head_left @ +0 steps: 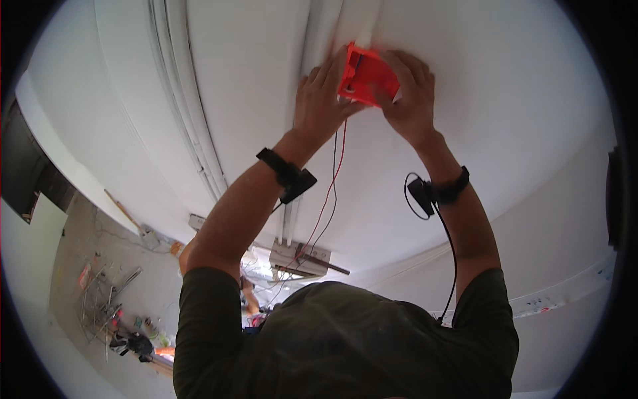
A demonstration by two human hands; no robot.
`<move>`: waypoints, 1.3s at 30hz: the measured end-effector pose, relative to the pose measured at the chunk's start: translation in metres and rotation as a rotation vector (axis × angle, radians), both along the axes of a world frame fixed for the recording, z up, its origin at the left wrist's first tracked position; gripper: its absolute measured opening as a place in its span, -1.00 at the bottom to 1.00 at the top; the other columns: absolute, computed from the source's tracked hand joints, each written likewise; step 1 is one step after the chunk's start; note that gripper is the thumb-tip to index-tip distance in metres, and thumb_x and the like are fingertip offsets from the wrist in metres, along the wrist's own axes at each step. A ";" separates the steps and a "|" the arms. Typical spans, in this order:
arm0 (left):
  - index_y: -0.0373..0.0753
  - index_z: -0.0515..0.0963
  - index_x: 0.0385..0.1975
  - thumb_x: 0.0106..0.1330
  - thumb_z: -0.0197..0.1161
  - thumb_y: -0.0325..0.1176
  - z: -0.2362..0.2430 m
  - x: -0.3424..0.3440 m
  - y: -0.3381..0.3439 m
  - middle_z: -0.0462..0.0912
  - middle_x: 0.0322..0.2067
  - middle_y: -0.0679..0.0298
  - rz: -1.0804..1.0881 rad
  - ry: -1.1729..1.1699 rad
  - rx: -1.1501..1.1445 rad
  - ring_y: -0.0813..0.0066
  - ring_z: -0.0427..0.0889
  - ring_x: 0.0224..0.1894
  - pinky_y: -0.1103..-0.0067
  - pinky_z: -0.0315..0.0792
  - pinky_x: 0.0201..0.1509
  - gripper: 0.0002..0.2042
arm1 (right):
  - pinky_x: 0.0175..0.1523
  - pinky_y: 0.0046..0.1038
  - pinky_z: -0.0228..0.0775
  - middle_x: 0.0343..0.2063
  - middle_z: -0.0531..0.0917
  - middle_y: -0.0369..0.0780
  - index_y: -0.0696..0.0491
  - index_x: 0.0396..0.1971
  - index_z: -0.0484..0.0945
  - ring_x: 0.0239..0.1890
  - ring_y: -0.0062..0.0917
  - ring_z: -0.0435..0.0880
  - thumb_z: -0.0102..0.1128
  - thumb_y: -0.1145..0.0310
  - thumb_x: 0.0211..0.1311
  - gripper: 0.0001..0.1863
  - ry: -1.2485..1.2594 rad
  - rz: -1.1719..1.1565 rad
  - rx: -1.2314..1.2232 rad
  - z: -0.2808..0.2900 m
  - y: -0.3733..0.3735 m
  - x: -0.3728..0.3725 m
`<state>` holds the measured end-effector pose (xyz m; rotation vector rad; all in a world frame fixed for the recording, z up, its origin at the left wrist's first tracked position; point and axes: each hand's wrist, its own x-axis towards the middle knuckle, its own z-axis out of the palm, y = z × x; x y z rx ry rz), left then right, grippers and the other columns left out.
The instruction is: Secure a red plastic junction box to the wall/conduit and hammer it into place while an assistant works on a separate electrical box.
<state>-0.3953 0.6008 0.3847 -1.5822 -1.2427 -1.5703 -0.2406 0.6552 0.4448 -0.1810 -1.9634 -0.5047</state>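
Observation:
A red plastic box sits against the white wall at the top centre, at the end of a white conduit. My left hand grips its left side, fingers curled along the edge. My right hand is closed round its right side, with the thumb over the box's front. A red wire and a dark wire hang from below the box between my forearms. Each wrist wears a black strapped device.
Long white conduits run along the wall at left. Below are a grey metal box with a dark bar, and cluttered floor with tools and scrap. Part of another person shows low centre, behind my left arm.

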 end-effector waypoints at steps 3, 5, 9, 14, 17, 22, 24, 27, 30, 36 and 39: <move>-0.23 0.18 0.23 -0.23 0.50 -0.07 -0.004 -0.005 0.002 0.52 -0.06 0.17 -0.004 0.046 0.017 0.20 0.51 -0.11 0.35 0.35 -0.10 -0.05 | 0.00 -0.30 0.19 -0.12 0.50 -0.32 -0.21 0.03 0.46 -0.03 -0.38 0.42 0.18 0.49 -0.17 -0.39 0.053 -0.104 0.139 -0.007 0.014 -0.007; -0.23 0.18 0.23 -0.20 0.50 -0.15 -0.013 -0.004 -0.004 0.48 -0.02 0.14 0.015 0.075 0.016 0.17 0.48 -0.05 0.32 0.34 -0.06 -0.09 | -0.04 -0.32 0.17 -0.17 0.50 -0.33 -0.26 -0.01 0.50 -0.08 -0.39 0.44 0.12 0.53 -0.19 -0.39 0.079 -0.071 0.109 -0.003 -0.001 -0.009; -0.28 0.21 0.20 -0.14 0.50 -0.36 -0.061 0.021 -0.011 0.43 -0.05 0.15 0.024 -0.181 0.130 0.29 0.44 -0.09 0.45 0.43 -0.10 -0.17 | -0.01 -0.26 0.15 -0.18 0.50 -0.18 -0.04 -0.03 0.50 -0.08 -0.27 0.42 0.08 0.59 -0.16 -0.45 0.070 -0.029 0.152 0.001 -0.003 -0.004; -0.26 0.36 0.14 0.27 0.09 -0.52 -0.139 0.064 -0.022 0.54 -0.60 0.29 -0.283 -0.591 -0.204 0.59 0.44 -0.62 0.64 0.40 -0.47 -0.60 | -0.02 -0.30 0.17 -0.19 0.52 -0.19 -0.02 -0.04 0.51 -0.08 -0.32 0.44 0.08 0.62 -0.16 -0.46 0.106 0.002 0.194 -0.002 0.003 -0.008; -0.04 0.33 0.20 0.28 0.09 -0.52 -0.168 0.035 -0.015 0.52 -0.55 0.26 0.031 -0.333 -0.230 0.48 0.49 -0.62 0.63 0.41 -0.56 -0.54 | -0.03 -0.32 0.17 -0.19 0.52 -0.20 -0.02 -0.04 0.51 -0.08 -0.34 0.44 0.06 0.63 -0.14 -0.47 0.099 0.034 0.186 -0.001 -0.001 -0.013; 0.00 0.36 0.15 0.20 0.20 -0.44 -0.149 0.023 -0.015 0.50 -0.53 0.31 0.137 -0.129 -0.289 0.43 0.50 -0.65 0.59 0.44 -0.61 -0.53 | -0.05 -0.33 0.18 -0.20 0.53 -0.21 -0.02 -0.03 0.51 -0.10 -0.36 0.45 0.05 0.63 -0.12 -0.47 0.113 0.012 0.236 -0.003 0.012 -0.013; -0.01 0.37 0.14 0.19 0.23 -0.41 -0.142 0.019 -0.013 0.49 -0.54 0.32 0.185 -0.075 -0.224 0.45 0.49 -0.66 0.59 0.43 -0.62 -0.53 | -0.06 -0.33 0.18 -0.20 0.53 -0.21 -0.02 -0.03 0.51 -0.10 -0.36 0.45 0.04 0.63 -0.12 -0.47 0.135 0.009 0.263 -0.003 0.018 -0.017; -0.04 0.39 0.11 0.14 0.30 -0.36 -0.126 0.012 -0.017 0.48 -0.53 0.34 0.224 -0.038 -0.147 0.50 0.46 -0.70 0.61 0.40 -0.64 -0.52 | -0.06 -0.33 0.18 -0.21 0.54 -0.21 -0.02 -0.02 0.51 -0.10 -0.36 0.45 0.04 0.64 -0.13 -0.46 0.148 0.031 0.275 -0.007 0.014 -0.020; -0.13 0.42 0.07 0.04 0.39 -0.38 -0.095 0.015 -0.021 0.51 -0.46 0.35 0.092 -0.169 -0.152 0.60 0.45 -0.68 0.68 0.38 -0.61 -0.48 | -0.05 -0.33 0.19 -0.21 0.55 -0.21 -0.03 -0.02 0.51 -0.10 -0.35 0.45 0.05 0.64 -0.14 -0.45 0.128 0.057 0.231 -0.004 0.013 -0.017; -0.25 0.41 0.05 -0.04 0.44 -0.43 -0.030 0.011 -0.020 0.52 -0.39 0.32 -0.140 -0.227 0.025 0.71 0.40 -0.70 0.74 0.32 -0.63 -0.42 | -0.04 -0.36 0.20 -0.15 0.54 -0.18 0.02 0.00 0.47 -0.08 -0.38 0.45 0.07 0.42 0.09 -0.60 0.058 -0.064 0.220 -0.005 0.014 -0.006; -0.22 0.44 0.04 -0.11 0.49 -0.36 -0.023 -0.002 -0.014 0.51 -0.31 0.26 -0.127 -0.175 -0.094 0.65 0.43 -0.66 0.70 0.38 -0.57 -0.39 | 0.02 -0.33 0.17 -0.16 0.55 -0.27 -0.15 -0.01 0.51 -0.07 -0.36 0.46 0.11 0.52 -0.11 -0.47 0.032 -0.061 0.106 -0.002 0.008 -0.008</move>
